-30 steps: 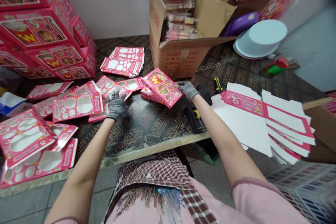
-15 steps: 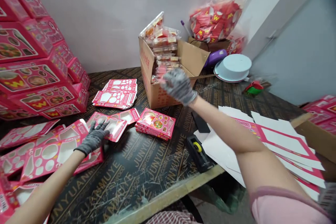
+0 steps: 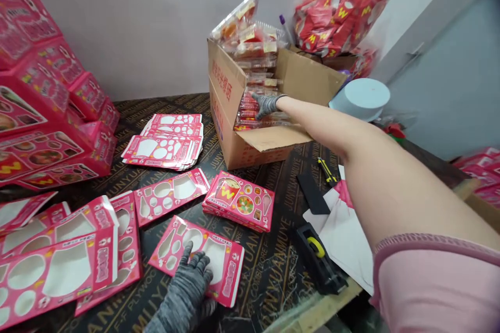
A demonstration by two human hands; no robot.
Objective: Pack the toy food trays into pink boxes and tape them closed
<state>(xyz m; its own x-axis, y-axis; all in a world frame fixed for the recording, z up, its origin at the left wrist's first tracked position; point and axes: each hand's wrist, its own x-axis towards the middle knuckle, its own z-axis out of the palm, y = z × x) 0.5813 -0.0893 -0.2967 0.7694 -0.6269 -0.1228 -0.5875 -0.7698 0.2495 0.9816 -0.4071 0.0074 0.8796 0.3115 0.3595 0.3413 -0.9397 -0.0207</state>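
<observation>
My left hand (image 3: 189, 281), in a grey knit glove, has its fingers on top of a flat pink window box (image 3: 228, 270) with white cut-outs, thumb at its near edge. My right hand (image 3: 267, 105), gloved alike, reaches into an open cardboard carton (image 3: 228, 99). Its thumb stands apart from its fingers, which touch the clear-wrapped red packets (image 3: 248, 106) inside; the fingertips are partly hidden. Between the hands lies a short stack of pink printed boxes (image 3: 240, 200). Another pink window box (image 3: 172, 195) lies just left of that stack.
Window cartons (image 3: 164, 143) are piled left of the carton, with more boxes (image 3: 66, 265) at the left front. Tall stacked pink boxes (image 3: 42, 151) stand far left. A black tape dispenser (image 3: 318, 260), yellow cutter (image 3: 326, 170) and light-blue basin (image 3: 363, 98) lie to the right.
My right hand has gone from above the carton's front edge down into it. My left hand has drawn a pink window box rightward and nearer. The carton's front flap now hangs outward.
</observation>
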